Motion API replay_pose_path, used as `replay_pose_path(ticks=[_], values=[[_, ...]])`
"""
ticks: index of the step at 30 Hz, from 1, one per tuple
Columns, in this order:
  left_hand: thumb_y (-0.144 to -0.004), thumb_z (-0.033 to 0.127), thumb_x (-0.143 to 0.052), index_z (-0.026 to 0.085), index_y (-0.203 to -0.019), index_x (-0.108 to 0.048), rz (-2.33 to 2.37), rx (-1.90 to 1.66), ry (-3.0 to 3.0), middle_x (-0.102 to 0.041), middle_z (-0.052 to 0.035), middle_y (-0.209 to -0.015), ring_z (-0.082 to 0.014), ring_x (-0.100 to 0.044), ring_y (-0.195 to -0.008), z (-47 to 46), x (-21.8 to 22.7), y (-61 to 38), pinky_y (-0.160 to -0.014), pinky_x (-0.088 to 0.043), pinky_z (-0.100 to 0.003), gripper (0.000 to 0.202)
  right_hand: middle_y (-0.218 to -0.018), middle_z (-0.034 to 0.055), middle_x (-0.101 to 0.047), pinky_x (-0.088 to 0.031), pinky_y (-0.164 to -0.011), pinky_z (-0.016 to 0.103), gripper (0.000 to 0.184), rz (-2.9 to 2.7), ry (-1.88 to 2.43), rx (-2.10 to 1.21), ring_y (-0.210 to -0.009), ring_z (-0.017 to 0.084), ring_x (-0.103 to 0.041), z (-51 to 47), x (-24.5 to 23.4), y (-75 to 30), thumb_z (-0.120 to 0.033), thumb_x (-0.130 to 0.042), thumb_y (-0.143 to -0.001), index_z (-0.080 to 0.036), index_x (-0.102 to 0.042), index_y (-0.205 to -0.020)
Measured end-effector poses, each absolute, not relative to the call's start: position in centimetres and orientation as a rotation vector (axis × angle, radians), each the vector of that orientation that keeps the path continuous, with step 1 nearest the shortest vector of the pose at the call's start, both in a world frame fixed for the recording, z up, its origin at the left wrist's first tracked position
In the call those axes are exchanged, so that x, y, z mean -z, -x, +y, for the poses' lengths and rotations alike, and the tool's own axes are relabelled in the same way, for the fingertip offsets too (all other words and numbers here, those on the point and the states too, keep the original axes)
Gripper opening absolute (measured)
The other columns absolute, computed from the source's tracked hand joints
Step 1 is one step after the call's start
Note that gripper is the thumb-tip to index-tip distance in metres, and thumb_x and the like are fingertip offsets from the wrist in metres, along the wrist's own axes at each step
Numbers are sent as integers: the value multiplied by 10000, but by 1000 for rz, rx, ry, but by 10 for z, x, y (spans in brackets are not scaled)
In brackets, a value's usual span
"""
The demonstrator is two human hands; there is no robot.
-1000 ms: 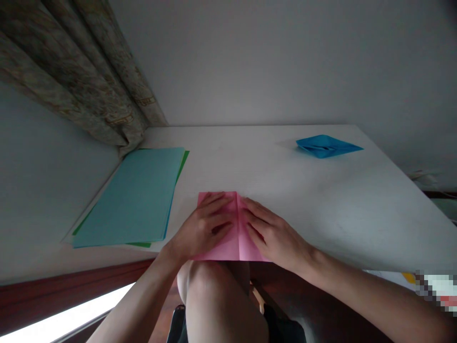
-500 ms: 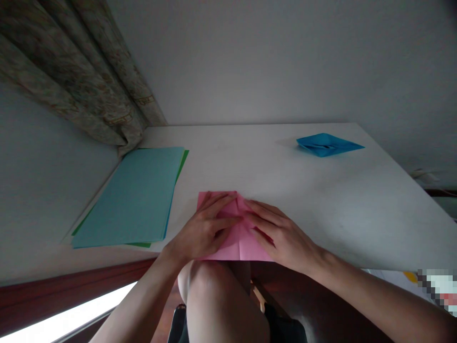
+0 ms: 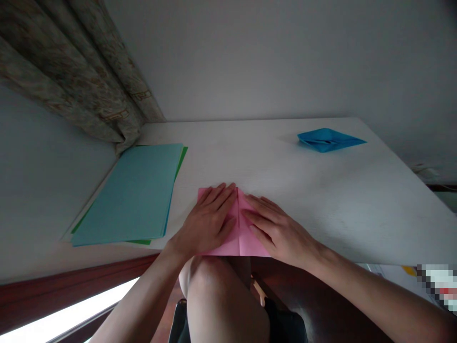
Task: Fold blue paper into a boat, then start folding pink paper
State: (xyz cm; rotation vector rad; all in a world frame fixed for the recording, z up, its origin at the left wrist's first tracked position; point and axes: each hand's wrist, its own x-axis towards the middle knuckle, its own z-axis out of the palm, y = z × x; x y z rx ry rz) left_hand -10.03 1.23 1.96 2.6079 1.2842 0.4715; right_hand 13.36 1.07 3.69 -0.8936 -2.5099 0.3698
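Note:
A sheet of pink paper (image 3: 246,240) lies at the table's front edge, with a crease running down its middle. Its upper right corner appears folded in, under my right hand; the upper left corner still shows square. My left hand (image 3: 210,221) rests flat on the left half, fingers stretched toward the top edge. On the right half lies my right hand (image 3: 274,228), its fingers spread and pointing to the crease. Both palms hide parts of the sheet.
A stack of light blue and green paper (image 3: 132,190) lies on the left of the white table (image 3: 228,152). A folded blue paper boat (image 3: 328,140) stands at the back right. A patterned curtain (image 3: 89,71) hangs in the left corner.
My left fingers have moved from the crease up and left, flattening over the left half near the top edge. My right hand stays about where it was. The view has shifted slightly.

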Motion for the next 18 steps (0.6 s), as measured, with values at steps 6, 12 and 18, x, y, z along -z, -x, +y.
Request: replay_pose_path(ticks=[6, 12, 18], values=[[-966, 333, -456, 155, -1535, -296, 1278, -534, -2570, -365, -148, -1577, -318, -290, -1478, 13, -19, 99, -1185, -305, -554, 617, -1467, 134, -522, -467, -1100, 528, 361, -2514, 873, -355, -1353, 285, -496, 11, -37, -134, -118, -492, -934, -176, -671, -1242], [-973, 306, -448, 222, -1533, -320, 1273, -468, -2626, -319, -111, -1606, -329, -268, -1484, 13, -20, 99, -1190, -274, -570, 581, -1450, 135, -543, -453, -1111, 528, 373, -2531, 870, -345, -1361, 276, -487, 10, -35, -134, -114, -481, -933, -163, -657, -1259], [-978, 295, -449, 241, -1507, -391, 1268, -458, -2623, -313, -87, -1611, -334, -256, -1487, 13, -21, 100, -1191, -269, -567, 534, -1392, 100, -605, -437, -1129, 499, 323, -2500, 879, -400, -1353, 239, -500, 13, -32, -137, -145, -490, -955, -198, -678, -1212]])
